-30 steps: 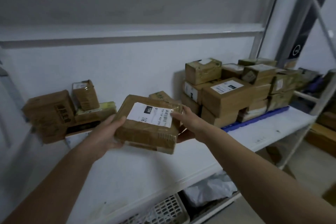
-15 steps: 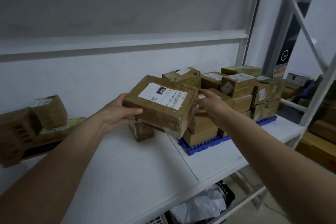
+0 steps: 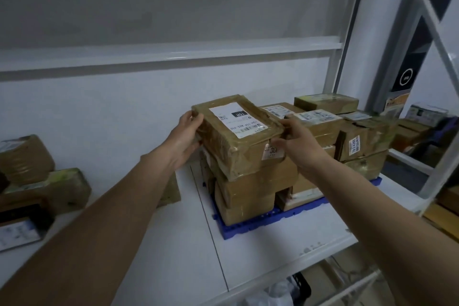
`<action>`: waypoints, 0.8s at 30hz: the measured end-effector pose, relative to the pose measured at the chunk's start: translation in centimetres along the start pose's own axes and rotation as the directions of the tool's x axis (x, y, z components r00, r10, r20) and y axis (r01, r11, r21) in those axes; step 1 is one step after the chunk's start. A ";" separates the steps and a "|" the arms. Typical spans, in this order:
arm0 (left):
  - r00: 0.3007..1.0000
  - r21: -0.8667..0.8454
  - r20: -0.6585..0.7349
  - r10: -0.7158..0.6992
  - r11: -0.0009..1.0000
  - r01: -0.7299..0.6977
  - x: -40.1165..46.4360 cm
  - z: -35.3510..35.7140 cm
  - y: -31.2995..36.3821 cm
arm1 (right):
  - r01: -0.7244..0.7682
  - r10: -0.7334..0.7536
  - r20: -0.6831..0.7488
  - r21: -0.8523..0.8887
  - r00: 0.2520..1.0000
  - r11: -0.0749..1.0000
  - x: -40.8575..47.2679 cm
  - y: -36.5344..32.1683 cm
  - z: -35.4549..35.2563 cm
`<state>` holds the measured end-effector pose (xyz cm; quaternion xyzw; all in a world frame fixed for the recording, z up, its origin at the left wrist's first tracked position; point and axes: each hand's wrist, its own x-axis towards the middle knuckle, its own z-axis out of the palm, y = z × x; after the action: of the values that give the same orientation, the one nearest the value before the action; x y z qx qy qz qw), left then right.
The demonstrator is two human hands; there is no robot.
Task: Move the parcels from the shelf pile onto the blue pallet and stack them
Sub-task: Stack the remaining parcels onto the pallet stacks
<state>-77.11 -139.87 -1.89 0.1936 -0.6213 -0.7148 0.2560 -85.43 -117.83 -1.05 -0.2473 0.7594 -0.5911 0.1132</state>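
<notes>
We hold a taped brown parcel [image 3: 236, 135] between both hands: our left hand [image 3: 186, 138] is curled around its far-left end, and our right hand [image 3: 295, 143] grips its right edge with bent fingers. The parcel sits on, or just over, the front-left stack of parcels [image 3: 248, 191] on the blue pallet [image 3: 285, 218]; we cannot tell whether its weight already rests there. Its top carries a white shipping label [image 3: 238, 119], turned upside down to us, with a black block that reads "HS1", a line of digits and a barcode too small to read. Just under our right hand's thumb, a small white sticker [image 3: 272, 151] on the box below shows "30". Right of our right hand, more parcels fill the pallet; one has a side label [image 3: 354, 145] with vertical blue print that we cannot read. Far to the left of our left hand, the leftover shelf pile [image 3: 37, 181] lies on the white shelf [image 3: 173, 243]. Beyond the pallet, a dark banner [image 3: 404, 79] bears a round logo.
</notes>
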 end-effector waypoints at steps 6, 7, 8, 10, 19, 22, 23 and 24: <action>0.999 0.034 -0.006 -0.033 0.999 0.033 1.6 2.7 -0.8 | 0.029 -0.028 -0.016 0.001 0.999 1.000 1.7 1.3 -1.6; 0.999 0.032 -0.005 -0.039 0.999 0.039 1.7 3.1 -0.9 | 0.030 -0.030 -0.018 0.011 0.999 0.999 1.8 1.4 -1.8; 0.999 0.032 -0.008 -0.046 0.998 0.046 2.0 3.3 -1.1 | 0.029 -0.029 -0.021 0.019 0.999 0.999 1.8 1.6 -1.9; 0.998 0.044 -0.018 -0.060 0.997 0.061 2.7 3.6 -1.2 | 0.027 -0.026 -0.026 0.019 0.999 0.999 1.8 1.6 -2.0; 0.993 0.089 -0.054 -0.110 0.990 0.114 4.8 2.2 -1.1 | 0.045 -0.046 -0.008 -0.043 0.999 0.998 2.7 0.9 -0.5; 0.989 0.137 -0.072 -0.127 0.981 0.136 5.3 1.0 -1.7 | 0.043 -0.043 0.015 -0.025 0.999 0.999 2.9 0.8 0.5; 0.989 0.142 -0.069 -0.132 0.980 0.141 5.4 0.8 -1.9 | 0.042 -0.042 0.018 -0.024 0.999 0.999 3.1 0.7 0.6; 0.988 0.145 -0.067 -0.136 0.979 0.145 5.5 0.7 -2.1 | 0.041 -0.040 0.019 -0.026 0.999 0.999 3.2 0.6 0.7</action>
<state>-82.10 -142.45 -3.61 0.2757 -0.6503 -0.6769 0.2071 -88.01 -119.97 -1.45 -0.2695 0.7610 -0.5807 0.1048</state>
